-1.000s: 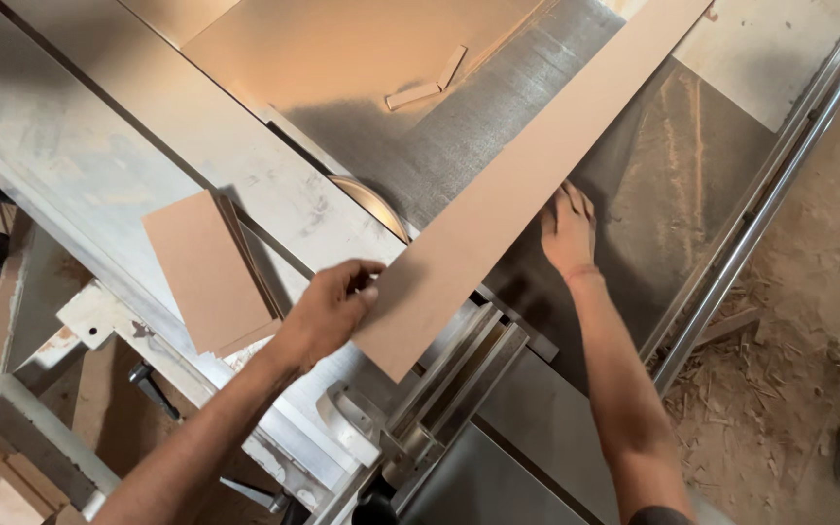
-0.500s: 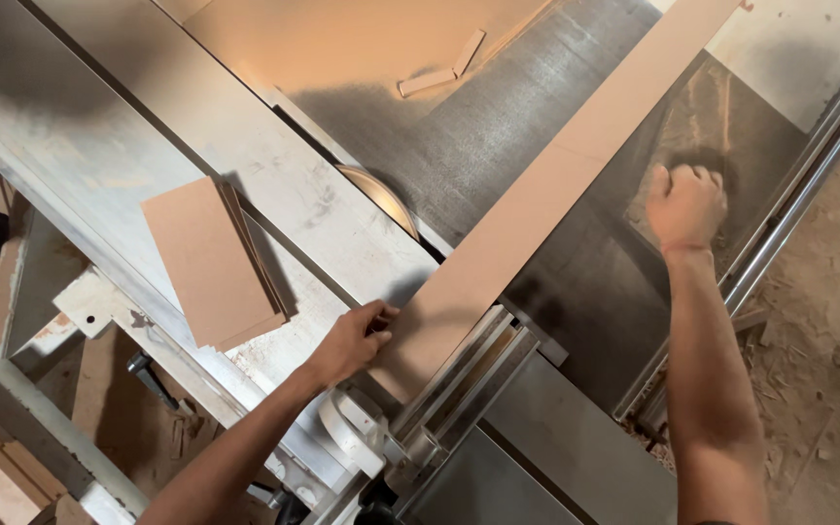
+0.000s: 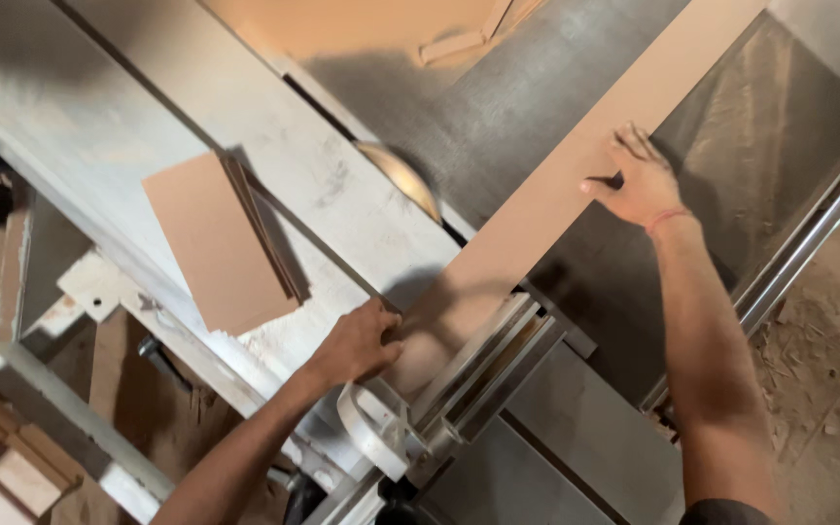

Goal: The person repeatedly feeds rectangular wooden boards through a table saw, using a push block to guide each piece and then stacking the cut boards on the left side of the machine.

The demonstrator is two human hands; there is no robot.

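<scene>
Item one: long narrow board [image 3: 576, 185], pale brown, lying flat on the grey metal saw table [image 3: 527, 87] and running diagonally from the near middle up to the far right corner of the view.

Item two: left hand [image 3: 360, 342], fingers curled shut on the near end of the long narrow board, at its left edge.

Item three: right hand [image 3: 642, 180], open, palm down, fingers spread, pressing flat on the board's right edge further along.

Item four: round saw blade [image 3: 402, 178], partly risen through the slot in the table, just beside the left edge of the board; whether they touch cannot be told.

Item five: stack of short cut panels [image 3: 218, 243], same brown material, on the pale sliding part of the table, left of the blade and well apart from the board.

Item six: two thin offcut strips [image 3: 464, 39] at the far side of the table.

Item seven: sawdust-covered floor [image 3: 828, 350] to the right.

No containers seen.
</scene>
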